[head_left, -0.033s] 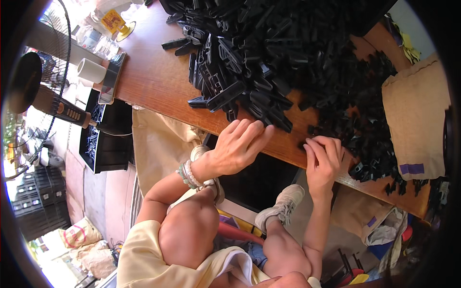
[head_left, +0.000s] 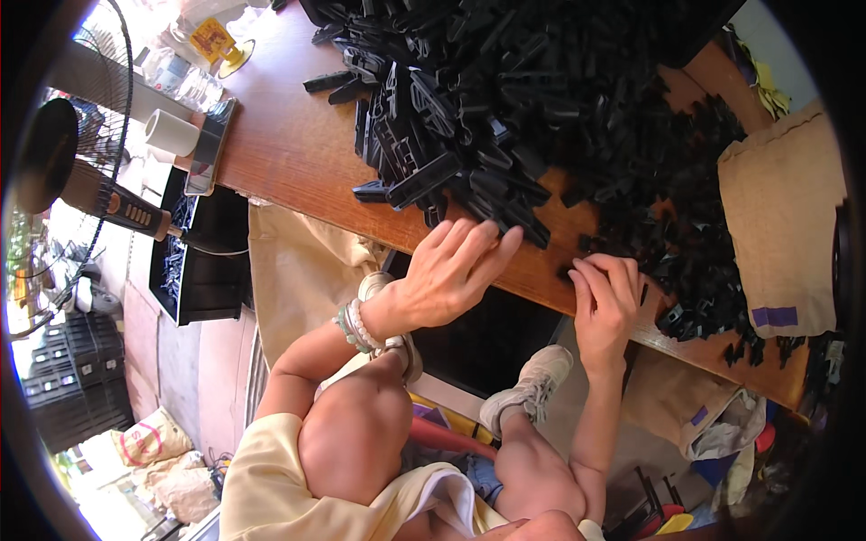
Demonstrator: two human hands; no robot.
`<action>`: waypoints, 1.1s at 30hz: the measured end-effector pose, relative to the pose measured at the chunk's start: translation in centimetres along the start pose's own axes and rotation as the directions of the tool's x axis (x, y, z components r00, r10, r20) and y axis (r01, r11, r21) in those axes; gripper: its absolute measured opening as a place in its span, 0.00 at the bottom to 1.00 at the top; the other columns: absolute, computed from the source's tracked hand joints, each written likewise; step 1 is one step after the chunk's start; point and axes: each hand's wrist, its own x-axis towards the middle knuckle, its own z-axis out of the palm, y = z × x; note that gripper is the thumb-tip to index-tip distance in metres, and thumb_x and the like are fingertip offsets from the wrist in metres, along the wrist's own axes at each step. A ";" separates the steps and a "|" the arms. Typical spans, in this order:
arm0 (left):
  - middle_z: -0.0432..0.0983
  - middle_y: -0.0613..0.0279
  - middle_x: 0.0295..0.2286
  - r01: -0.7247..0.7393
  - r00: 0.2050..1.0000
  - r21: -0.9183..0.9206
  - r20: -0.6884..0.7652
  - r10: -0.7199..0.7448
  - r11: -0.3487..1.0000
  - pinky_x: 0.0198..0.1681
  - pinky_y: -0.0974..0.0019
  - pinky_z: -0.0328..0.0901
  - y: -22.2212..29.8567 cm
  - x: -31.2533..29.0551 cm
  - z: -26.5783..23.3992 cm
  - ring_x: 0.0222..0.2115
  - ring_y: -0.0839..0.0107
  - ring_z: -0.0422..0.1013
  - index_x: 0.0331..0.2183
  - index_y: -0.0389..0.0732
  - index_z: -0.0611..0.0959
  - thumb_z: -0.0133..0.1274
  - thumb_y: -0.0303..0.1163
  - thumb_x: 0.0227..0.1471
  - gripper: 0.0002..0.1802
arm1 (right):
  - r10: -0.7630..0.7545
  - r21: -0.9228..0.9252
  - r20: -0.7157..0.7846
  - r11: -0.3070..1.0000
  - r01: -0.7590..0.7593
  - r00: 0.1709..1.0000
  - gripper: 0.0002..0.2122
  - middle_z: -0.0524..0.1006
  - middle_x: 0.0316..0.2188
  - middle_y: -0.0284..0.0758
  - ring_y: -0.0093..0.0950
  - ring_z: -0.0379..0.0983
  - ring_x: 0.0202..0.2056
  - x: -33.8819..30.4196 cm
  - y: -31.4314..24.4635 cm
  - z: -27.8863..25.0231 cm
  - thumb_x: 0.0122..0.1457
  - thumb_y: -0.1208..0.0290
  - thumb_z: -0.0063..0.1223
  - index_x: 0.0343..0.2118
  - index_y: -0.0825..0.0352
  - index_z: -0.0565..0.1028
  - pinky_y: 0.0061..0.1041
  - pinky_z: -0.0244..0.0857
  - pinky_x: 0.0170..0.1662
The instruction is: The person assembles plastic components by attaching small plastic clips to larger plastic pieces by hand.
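My left hand (head_left: 451, 275), with bead bracelets on its wrist, is at the front edge of the wooden table (head_left: 289, 167). Its fingers are curled at the near end of a heap of long black plastic parts (head_left: 424, 176); whatever they grip is hidden beneath them. To the right, my right hand (head_left: 608, 302) is closed in a pinch just over the table edge. A small dark piece (head_left: 569, 269) shows at its fingertips, too small to name exactly. Beside that hand lies a spread of small black clip-like parts (head_left: 690, 261).
A tan cloth bag (head_left: 780, 225) lies over the table's right end. At left stand a fan (head_left: 117, 203), a white paper roll (head_left: 171, 132) and a black crate (head_left: 212, 279) of small parts. My knees and shoes (head_left: 532, 392) are below the table edge.
The fingers of my left hand have shifted slightly up and spread a little at the tips. My right hand has barely moved.
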 end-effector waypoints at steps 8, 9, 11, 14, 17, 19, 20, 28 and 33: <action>0.70 0.57 0.41 0.201 0.978 -0.022 0.055 -0.200 0.979 0.45 0.58 0.61 -1.9 3.6 -0.5 0.42 0.58 0.67 0.41 0.34 0.79 0.64 0.26 0.37 0.24 | -0.046 0.030 0.150 0.999 0.042 0.988 0.16 0.73 0.38 0.35 0.34 0.70 0.36 -0.4 -0.8 -0.3 0.48 0.79 0.64 0.42 0.69 0.77 0.34 0.63 0.38; 0.71 0.57 0.40 0.203 0.978 -0.095 0.061 -0.198 0.974 0.45 0.58 0.61 -1.9 3.6 -0.4 0.42 0.58 0.67 0.39 0.35 0.79 0.64 0.26 0.37 0.22 | 0.077 0.139 0.090 0.986 -0.089 0.993 0.16 0.73 0.38 0.36 0.33 0.71 0.36 -0.5 -1.3 -0.2 0.49 0.80 0.63 0.42 0.69 0.77 0.33 0.64 0.38; 0.71 0.57 0.39 0.180 0.984 -0.118 0.023 -0.178 0.977 0.45 0.58 0.61 -2.5 3.4 -0.2 0.41 0.58 0.68 0.38 0.35 0.79 0.64 0.25 0.37 0.21 | 0.205 0.259 0.046 0.943 -0.210 0.978 0.16 0.73 0.38 0.37 0.33 0.71 0.36 -0.7 -2.1 0.0 0.49 0.82 0.63 0.43 0.70 0.76 0.32 0.66 0.37; 0.73 0.56 0.37 0.038 0.996 -0.128 -0.081 -0.048 0.991 0.42 0.58 0.63 -2.9 2.5 0.1 0.38 0.58 0.69 0.36 0.35 0.79 0.63 0.23 0.37 0.18 | 0.227 0.461 0.020 0.862 -0.210 0.974 0.15 0.73 0.38 0.39 0.33 0.72 0.37 -0.8 -2.6 -0.2 0.50 0.85 0.61 0.43 0.71 0.76 0.29 0.67 0.36; 0.74 0.55 0.35 -0.122 0.984 -0.185 -0.149 0.094 0.975 0.38 0.58 0.64 -1.6 1.4 0.2 0.35 0.59 0.71 0.35 0.35 0.79 0.62 0.22 0.37 0.17 | 0.109 0.388 0.024 0.915 -0.110 0.994 0.14 0.74 0.37 0.38 0.36 0.71 0.36 -1.6 -1.8 0.1 0.48 0.83 0.63 0.40 0.70 0.77 0.32 0.66 0.39; 0.75 0.56 0.33 -0.125 0.992 -0.323 -0.066 0.109 0.938 0.34 0.61 0.67 -0.2 0.8 -0.1 0.33 0.60 0.71 0.35 0.34 0.79 0.62 0.20 0.38 0.17 | 0.163 0.322 0.066 0.930 -0.175 0.984 0.14 0.74 0.37 0.38 0.37 0.71 0.36 -2.3 -1.5 -0.5 0.47 0.83 0.63 0.39 0.70 0.77 0.33 0.66 0.40; 0.75 0.56 0.33 -0.123 0.992 -0.321 -0.065 0.107 0.939 0.34 0.61 0.67 -0.2 0.4 0.1 0.33 0.60 0.71 0.35 0.34 0.79 0.62 0.20 0.38 0.17 | 0.217 0.252 0.101 0.938 -0.236 0.971 0.14 0.74 0.37 0.38 0.38 0.71 0.37 -2.4 -1.4 -0.7 0.46 0.83 0.64 0.38 0.70 0.77 0.33 0.66 0.41; 0.78 0.56 0.36 0.131 0.991 -0.590 0.054 -0.122 0.797 0.37 0.60 0.70 -0.2 -1.0 1.2 0.35 0.57 0.72 0.39 0.36 0.78 0.62 0.18 0.43 0.18 | 0.265 0.492 0.226 0.799 -0.345 0.937 0.13 0.75 0.32 0.36 0.28 0.71 0.30 -1.2 -1.6 -0.6 0.49 0.83 0.62 0.40 0.70 0.78 0.23 0.66 0.33; 0.78 0.55 0.36 0.147 0.988 -0.625 0.054 -0.145 0.767 0.37 0.60 0.71 -0.2 -0.9 1.1 0.35 0.56 0.73 0.40 0.36 0.77 0.62 0.17 0.44 0.18 | 0.176 0.490 0.276 0.820 -0.296 0.945 0.14 0.74 0.31 0.36 0.31 0.70 0.30 -0.2 -0.6 -1.1 0.46 0.83 0.63 0.39 0.71 0.79 0.26 0.65 0.35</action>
